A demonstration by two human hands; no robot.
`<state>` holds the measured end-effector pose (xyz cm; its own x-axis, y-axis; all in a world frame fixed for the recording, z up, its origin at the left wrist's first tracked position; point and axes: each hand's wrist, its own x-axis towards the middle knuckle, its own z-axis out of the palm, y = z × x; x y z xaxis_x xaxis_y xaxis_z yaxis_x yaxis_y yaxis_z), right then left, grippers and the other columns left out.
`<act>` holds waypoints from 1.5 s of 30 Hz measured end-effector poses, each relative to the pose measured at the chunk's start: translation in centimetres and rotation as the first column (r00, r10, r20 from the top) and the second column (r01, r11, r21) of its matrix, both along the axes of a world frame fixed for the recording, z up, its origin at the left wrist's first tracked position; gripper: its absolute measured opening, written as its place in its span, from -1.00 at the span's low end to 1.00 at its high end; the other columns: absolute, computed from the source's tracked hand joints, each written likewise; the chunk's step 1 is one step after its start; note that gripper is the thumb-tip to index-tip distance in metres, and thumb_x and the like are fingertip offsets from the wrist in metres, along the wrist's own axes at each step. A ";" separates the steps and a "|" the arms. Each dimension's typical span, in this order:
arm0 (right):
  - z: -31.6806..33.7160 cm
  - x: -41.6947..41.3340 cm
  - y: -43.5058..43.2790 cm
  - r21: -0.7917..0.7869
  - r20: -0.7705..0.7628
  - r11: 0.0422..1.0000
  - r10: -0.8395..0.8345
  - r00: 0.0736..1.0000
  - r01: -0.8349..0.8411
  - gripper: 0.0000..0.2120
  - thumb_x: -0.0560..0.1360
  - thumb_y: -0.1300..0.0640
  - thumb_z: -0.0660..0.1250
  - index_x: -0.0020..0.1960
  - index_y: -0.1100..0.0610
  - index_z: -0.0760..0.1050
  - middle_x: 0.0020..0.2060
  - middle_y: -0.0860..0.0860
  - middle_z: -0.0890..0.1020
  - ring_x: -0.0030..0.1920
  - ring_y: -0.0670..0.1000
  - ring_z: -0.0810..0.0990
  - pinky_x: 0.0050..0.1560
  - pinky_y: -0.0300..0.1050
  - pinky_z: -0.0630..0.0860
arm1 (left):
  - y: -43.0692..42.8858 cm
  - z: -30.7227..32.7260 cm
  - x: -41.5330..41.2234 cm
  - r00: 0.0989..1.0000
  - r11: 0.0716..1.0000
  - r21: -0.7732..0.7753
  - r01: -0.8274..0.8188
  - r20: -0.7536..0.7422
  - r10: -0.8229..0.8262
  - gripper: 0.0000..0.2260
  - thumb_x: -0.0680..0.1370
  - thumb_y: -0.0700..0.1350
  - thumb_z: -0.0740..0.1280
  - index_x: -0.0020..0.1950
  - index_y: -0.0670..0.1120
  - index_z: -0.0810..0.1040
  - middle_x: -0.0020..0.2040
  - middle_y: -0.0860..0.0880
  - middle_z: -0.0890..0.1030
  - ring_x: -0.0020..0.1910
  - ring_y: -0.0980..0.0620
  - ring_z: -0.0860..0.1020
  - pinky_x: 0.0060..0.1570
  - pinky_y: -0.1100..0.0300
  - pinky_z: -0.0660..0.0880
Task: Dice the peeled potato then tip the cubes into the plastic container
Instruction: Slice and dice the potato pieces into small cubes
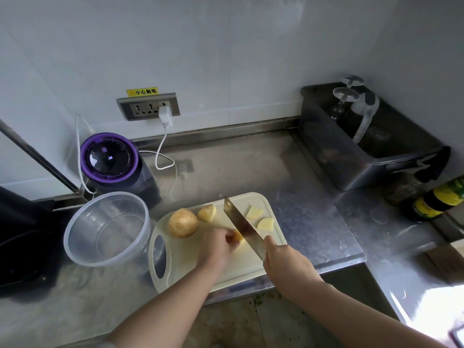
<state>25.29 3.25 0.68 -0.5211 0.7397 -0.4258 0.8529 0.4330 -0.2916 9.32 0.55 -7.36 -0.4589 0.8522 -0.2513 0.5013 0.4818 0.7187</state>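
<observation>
Lying on the board: a whole potato point(182, 223), round and tan, sits at the far left of the cream cutting board point(190, 267). Just beside it is a half piece point(207, 213) showing a pale yellow cut face.
Cut pieces: a far wedge point(254, 212) and a near wedge point(265, 224), both pale yellow, lie right of the blade by the board's far right corner.
Held piece: a yellow potato chunk point(238, 237) sits mid-board, mostly hidden under fingers.
Plastic container: the plastic container point(75, 237) is clear and round. It stands upright on the steel bench point(313, 222), just left of the board's handle end, with its bottom in plain view.
Grey bin: the grey bin point(351, 167) stands far right against the wall and holds upturned stem glasses point(346, 95).
Left grip: the left grip point(217, 247) has its fingers curled down over the potato chunk, pinning it to the board.
Right grip: the right grip point(288, 264) is wrapped round the handle of a cleaver point(242, 226), hiding it. The blade slants away to the left, close against the left fingers; whether the edge touches the chunk, I cannot tell.
Behind: a purple-topped blender point(109, 159) stands beyond the container, and a dark bottle point(437, 202) with a yellow label stands at the right.
</observation>
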 end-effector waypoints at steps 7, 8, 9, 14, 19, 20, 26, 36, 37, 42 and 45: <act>-0.6 -0.1 -0.1 0.016 0.070 0.996 0.086 0.994 -0.087 -0.44 0.61 0.20 0.27 0.51 0.06 0.08 -0.07 -0.03 0.50 -0.26 -0.06 0.52 -0.21 -0.27 0.52 | 0.1 0.0 0.0 0.999 0.999 -0.029 0.018 -0.048 -0.019 -0.76 0.51 -0.09 0.42 0.16 -0.08 0.64 0.07 -0.01 0.67 0.08 0.03 0.60 0.07 0.24 0.47; -0.8 -0.2 -0.1 0.013 0.073 0.996 0.089 0.993 -0.090 -0.45 0.61 0.22 0.26 0.51 0.07 0.08 -0.07 -0.03 0.50 -0.29 -0.06 0.50 -0.24 -0.28 0.49 | 0.1 0.0 0.0 0.999 0.999 -0.037 0.017 -0.049 -0.019 -0.77 0.50 -0.09 0.43 0.14 -0.07 0.64 0.06 -0.01 0.67 0.07 0.03 0.60 0.07 0.21 0.48; -1.0 -0.3 -0.1 0.008 0.076 0.996 0.092 0.993 -0.092 -0.46 0.61 0.23 0.25 0.50 0.08 0.09 -0.07 -0.02 0.49 -0.32 -0.07 0.48 -0.26 -0.29 0.47 | 0.1 0.0 0.0 0.999 0.999 -0.038 0.016 -0.045 -0.017 -0.79 0.50 -0.09 0.43 0.12 -0.07 0.65 0.04 0.00 0.68 0.06 0.03 0.61 0.07 0.19 0.50; -2.0 -1.2 0.0 -0.038 0.109 0.993 0.111 0.988 -0.108 -0.49 0.62 0.21 0.25 0.49 0.12 0.12 -0.11 -0.03 0.42 -0.35 -0.10 0.42 -0.19 -0.29 0.45 | 0.0 0.1 0.0 0.996 1.000 -0.010 0.022 -0.091 -0.023 -0.83 0.52 -0.03 0.39 0.04 -0.07 0.67 -0.05 0.00 0.69 -0.06 0.05 0.62 -0.11 0.25 0.47; -2.6 -0.7 0.6 -0.068 0.028 0.998 -0.002 1.000 0.004 -0.62 0.64 0.14 0.20 0.41 0.10 0.20 -0.15 -0.05 0.47 -0.36 -0.13 0.44 -0.30 -0.32 0.43 | -0.3 0.1 -0.1 0.996 0.999 0.009 0.040 -0.083 -0.039 -0.75 0.54 -0.08 0.38 0.21 -0.08 0.61 0.09 -0.01 0.65 0.08 0.04 0.59 0.02 0.25 0.47; -2.6 -0.6 0.8 -0.070 -0.001 0.996 -0.053 0.999 0.053 -0.71 0.66 0.12 0.16 0.36 0.10 0.25 -0.17 -0.05 0.49 -0.35 -0.13 0.47 -0.28 -0.27 0.47 | -0.3 0.0 -0.1 0.997 0.999 0.007 0.043 -0.070 -0.042 -0.73 0.54 -0.09 0.38 0.23 -0.08 0.60 0.11 -0.01 0.65 0.10 0.04 0.59 0.07 0.23 0.49; -1.1 -0.3 0.9 0.008 0.044 1.000 -0.029 0.999 0.029 -0.69 0.65 0.18 0.17 0.36 0.08 0.21 -0.04 0.04 0.60 -0.14 0.01 0.65 -0.06 -0.04 0.65 | -0.5 -0.3 0.0 0.999 0.999 0.034 0.003 -0.042 -0.002 -0.77 0.51 -0.11 0.41 0.15 -0.08 0.64 0.07 0.00 0.67 0.06 0.05 0.60 0.09 0.16 0.52; -0.2 0.0 0.1 0.039 0.038 0.999 0.030 0.999 -0.032 -0.58 0.63 0.18 0.24 0.41 0.06 0.16 0.02 0.03 0.60 -0.12 0.00 0.66 -0.04 -0.10 0.64 | -0.4 -0.1 0.3 0.999 0.999 0.046 -0.026 -0.036 0.028 -0.79 0.51 -0.07 0.42 0.12 -0.08 0.66 0.02 0.00 0.68 0.03 0.06 0.61 0.05 0.19 0.52; -0.2 0.0 0.1 0.036 0.039 0.999 0.028 0.999 -0.029 -0.59 0.63 0.17 0.23 0.42 0.05 0.16 0.03 0.03 0.60 -0.12 0.00 0.66 -0.04 -0.12 0.64 | -0.4 -0.1 0.2 0.999 0.999 0.047 -0.020 -0.032 0.021 -0.80 0.50 -0.07 0.43 0.10 -0.07 0.66 0.00 0.01 0.69 0.01 0.06 0.62 0.04 0.17 0.54; -0.3 -0.2 -0.2 0.035 0.051 0.998 0.046 0.998 -0.048 -0.53 0.63 0.17 0.24 0.46 0.04 0.12 0.05 0.02 0.60 -0.13 -0.01 0.64 -0.08 -0.17 0.63 | -0.3 -0.1 0.1 1.000 0.999 0.042 -0.013 -0.018 0.014 -0.82 0.50 -0.10 0.42 0.08 -0.08 0.67 -0.01 0.00 0.69 0.00 0.06 0.62 0.06 0.13 0.55; -0.1 -0.1 -0.1 0.045 0.057 0.996 0.076 0.995 -0.079 -0.50 0.63 0.17 0.24 0.49 0.05 0.10 0.06 0.01 0.59 -0.20 -0.06 0.57 -0.13 -0.24 0.57 | -0.3 -0.1 0.1 0.999 0.999 0.036 0.004 -0.039 -0.002 -0.80 0.51 -0.09 0.42 0.11 -0.09 0.66 0.02 0.00 0.68 0.02 0.05 0.62 0.07 0.16 0.54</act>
